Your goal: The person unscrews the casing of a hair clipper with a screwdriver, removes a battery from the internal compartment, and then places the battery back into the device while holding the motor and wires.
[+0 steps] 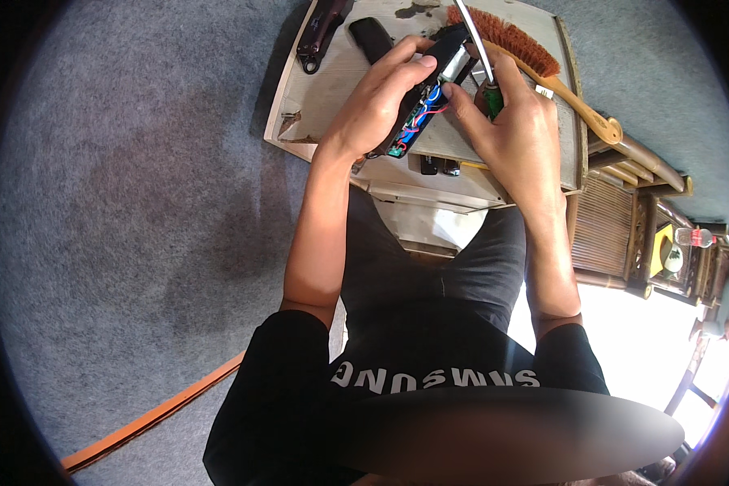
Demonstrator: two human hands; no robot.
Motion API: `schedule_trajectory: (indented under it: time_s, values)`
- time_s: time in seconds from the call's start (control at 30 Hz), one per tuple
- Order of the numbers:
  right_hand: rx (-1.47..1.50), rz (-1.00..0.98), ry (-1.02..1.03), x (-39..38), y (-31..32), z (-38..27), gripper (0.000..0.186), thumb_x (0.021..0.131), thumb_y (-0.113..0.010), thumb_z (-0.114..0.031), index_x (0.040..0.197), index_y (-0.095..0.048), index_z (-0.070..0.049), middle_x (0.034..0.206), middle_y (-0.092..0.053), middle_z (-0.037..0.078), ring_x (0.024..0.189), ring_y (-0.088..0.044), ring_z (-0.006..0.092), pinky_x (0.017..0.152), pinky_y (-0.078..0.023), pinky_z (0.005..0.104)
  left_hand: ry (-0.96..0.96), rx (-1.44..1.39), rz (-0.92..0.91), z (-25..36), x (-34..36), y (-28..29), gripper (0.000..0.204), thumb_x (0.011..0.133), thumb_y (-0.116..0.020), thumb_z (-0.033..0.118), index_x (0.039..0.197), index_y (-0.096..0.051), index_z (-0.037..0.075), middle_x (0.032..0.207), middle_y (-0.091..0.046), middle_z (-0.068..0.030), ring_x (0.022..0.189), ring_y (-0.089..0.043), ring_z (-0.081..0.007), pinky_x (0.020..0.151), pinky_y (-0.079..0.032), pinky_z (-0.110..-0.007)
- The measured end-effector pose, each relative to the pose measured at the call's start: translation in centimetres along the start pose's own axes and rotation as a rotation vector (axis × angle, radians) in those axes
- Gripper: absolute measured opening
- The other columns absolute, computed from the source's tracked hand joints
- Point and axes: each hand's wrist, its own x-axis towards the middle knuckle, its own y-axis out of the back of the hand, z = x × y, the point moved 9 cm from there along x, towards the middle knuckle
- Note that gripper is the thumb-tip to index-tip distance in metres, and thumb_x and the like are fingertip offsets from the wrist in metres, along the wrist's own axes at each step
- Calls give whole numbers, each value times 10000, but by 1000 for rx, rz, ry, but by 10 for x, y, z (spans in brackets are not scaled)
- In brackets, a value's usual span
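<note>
My left hand (pixel 373 101) is wrapped round an opened black hair clipper (pixel 407 128), held tilted above the small table. Its inside lies bare: a silvery motor (pixel 455 65), a blue battery (pixel 424 109), red and blue wires and a bit of green circuit board near the lower end. My right hand (pixel 522 121) grips a screwdriver by its green handle (pixel 493 100). The metal shaft (pixel 477 40) points up and away, beside the clipper rather than in it. The right thumb reaches to the clipper's open side; the fingers behind the handle are partly hidden.
On the wooden table (pixel 328 105) lie a dark maroon casing (pixel 322 32), a black oblong piece (pixel 370 39), a red-bristled brush (pixel 535 61) and small black parts (pixel 429 164) near the front edge. A bamboo chair (pixel 603 215) stands to the right, with a plastic bottle (pixel 692 236) beyond.
</note>
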Motion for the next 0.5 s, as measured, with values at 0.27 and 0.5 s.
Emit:
schedule_trajectory:
  time_s: [0.27, 0.5]
  values:
    - [-46, 58, 73, 2, 0, 2, 454, 855, -850, -288, 1176, -676, -18, 666, -689, 113, 625, -744, 299, 570, -575, 416, 49, 25, 30, -6, 1, 6, 360, 1071, -579, 285, 1266, -641, -12, 1156, -669, -37, 1074, -617, -86, 962, -471, -244]
    - [-40, 179, 161, 3, 4, 0, 496, 799, -874, -317, 1145, -697, -8, 662, -689, 106, 607, -740, 263, 561, -580, 385, -70, 6, 67, 2, 0, 7, 305, 1098, -551, 247, 1181, -650, -30, 1035, -661, -15, 954, -614, -73, 866, -488, -241]
